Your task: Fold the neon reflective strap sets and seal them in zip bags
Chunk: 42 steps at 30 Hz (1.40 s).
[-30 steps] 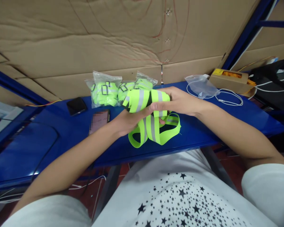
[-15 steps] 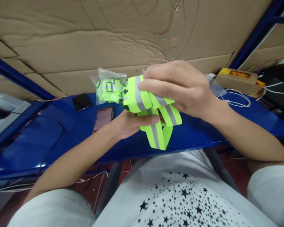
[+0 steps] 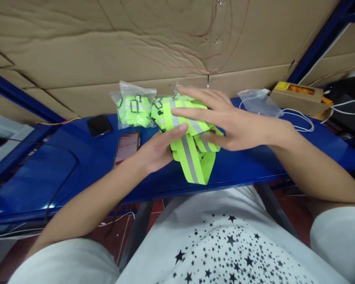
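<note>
- Two bare hands meet above a blue table (image 3: 62, 165): the left hand (image 3: 156, 150) clasps a folded yellow strap (image 3: 192, 159) from below, thumb pressed on top
- The right hand (image 3: 236, 128) lies flat on the strap's upper side, fingers straight and spread
- Loose loops of the strap hang over the table's near edge
- Behind it lie bags of straps (image 3: 134, 110), a black phone (image 3: 99, 125), a lit phone (image 3: 127, 144), an empty bag (image 3: 256, 102), a white cable (image 3: 301, 118) and a small box (image 3: 298, 96)
- Cardboard sheets (image 3: 106, 51) wall the back

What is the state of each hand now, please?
Left hand: shut on the reflective strap.
Right hand: open, lying flat on the strap.
</note>
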### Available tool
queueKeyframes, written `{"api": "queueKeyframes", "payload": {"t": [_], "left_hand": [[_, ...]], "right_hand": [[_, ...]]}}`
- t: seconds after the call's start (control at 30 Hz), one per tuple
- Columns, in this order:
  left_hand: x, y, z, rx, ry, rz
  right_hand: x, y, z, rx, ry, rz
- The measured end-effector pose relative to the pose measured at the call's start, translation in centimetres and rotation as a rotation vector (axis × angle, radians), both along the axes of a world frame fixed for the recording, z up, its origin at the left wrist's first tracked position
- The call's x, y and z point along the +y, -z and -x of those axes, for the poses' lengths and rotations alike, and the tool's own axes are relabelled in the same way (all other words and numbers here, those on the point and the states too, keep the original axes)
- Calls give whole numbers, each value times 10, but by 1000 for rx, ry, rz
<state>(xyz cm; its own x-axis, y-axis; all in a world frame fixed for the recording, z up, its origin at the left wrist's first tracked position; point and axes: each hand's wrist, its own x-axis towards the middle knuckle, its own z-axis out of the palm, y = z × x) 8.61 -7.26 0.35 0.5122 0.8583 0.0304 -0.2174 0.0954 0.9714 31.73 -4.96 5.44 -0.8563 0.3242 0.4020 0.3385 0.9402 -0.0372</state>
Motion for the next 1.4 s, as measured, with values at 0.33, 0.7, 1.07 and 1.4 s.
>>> {"api": "queueKeyframes", "payload": {"t": [0.33,0.7,1.07,1.4], "left_hand": [[9,-14,-3,-33,-233,-205],[16,0,-5,-212,-215,-128],[25,9,-4,-236,-269,-167],[27,9,4,-215,-192,-109]], "right_hand": [[7,61,31,709,143,184],[11,92,54,696,125,475],[16,92,55,574,54,939],[16,62,25,876,313,285]]}}
